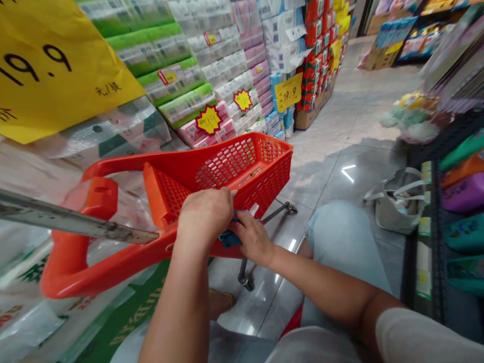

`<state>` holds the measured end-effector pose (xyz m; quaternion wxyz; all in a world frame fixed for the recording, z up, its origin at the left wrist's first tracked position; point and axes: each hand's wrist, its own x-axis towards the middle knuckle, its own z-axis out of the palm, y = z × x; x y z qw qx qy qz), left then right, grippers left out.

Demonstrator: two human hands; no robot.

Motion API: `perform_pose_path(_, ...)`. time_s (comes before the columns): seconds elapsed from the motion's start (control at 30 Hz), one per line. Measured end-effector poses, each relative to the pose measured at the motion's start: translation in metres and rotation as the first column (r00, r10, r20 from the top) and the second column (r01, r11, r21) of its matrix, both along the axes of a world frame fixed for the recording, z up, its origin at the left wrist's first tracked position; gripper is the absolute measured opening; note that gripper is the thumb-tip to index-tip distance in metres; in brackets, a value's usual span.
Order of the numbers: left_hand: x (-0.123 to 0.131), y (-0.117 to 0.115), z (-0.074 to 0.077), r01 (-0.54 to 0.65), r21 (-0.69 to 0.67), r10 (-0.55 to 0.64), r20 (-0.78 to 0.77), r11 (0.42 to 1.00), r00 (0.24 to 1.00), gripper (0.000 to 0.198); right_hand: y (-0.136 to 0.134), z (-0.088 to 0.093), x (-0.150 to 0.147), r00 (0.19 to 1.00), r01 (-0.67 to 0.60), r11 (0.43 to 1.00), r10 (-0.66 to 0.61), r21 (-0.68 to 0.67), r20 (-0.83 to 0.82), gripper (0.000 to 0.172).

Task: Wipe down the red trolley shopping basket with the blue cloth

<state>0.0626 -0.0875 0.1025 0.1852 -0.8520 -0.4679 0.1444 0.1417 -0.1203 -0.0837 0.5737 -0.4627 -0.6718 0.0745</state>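
A red plastic shopping cart [276,171] stands in front of me, with a perforated basket and a looped handle at the left. My left hand [206,212] is closed at the cart's near side rim, its fingertips hidden from me. Just right of it, my right hand [253,237] is closed on a blue cloth [230,239], which bunches out below the fingers against the cart's side. A small white piece [254,210] shows above the right hand; I cannot tell what it is.
A metal pole [75,219] crosses the cart handle at left. Stacked tissue packs [166,70] line the left side behind yellow price signs [288,92]. At right are a shelf with colored plastic items [463,194] and a grey bag [399,201] on the tiled floor [336,146].
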Motion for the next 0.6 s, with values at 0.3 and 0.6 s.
perform_pose_path(0.3, -0.001, -0.001, -0.002, 0.014, 0.039, -0.016, 0.053, 0.999, 0.998, 0.054, 0.002, 0.005, -0.008, 0.977, 0.146, 0.987, -0.154, -0.061, -0.145, 0.044)
perform_pose_path(0.6, -0.002, 0.000, -0.003, 0.022, 0.049, -0.025, 0.055, 0.999, 0.998, 0.059, 0.003, 0.003, -0.016, 0.901, 0.285, 0.949, -0.313, -0.134, -0.301, 0.040)
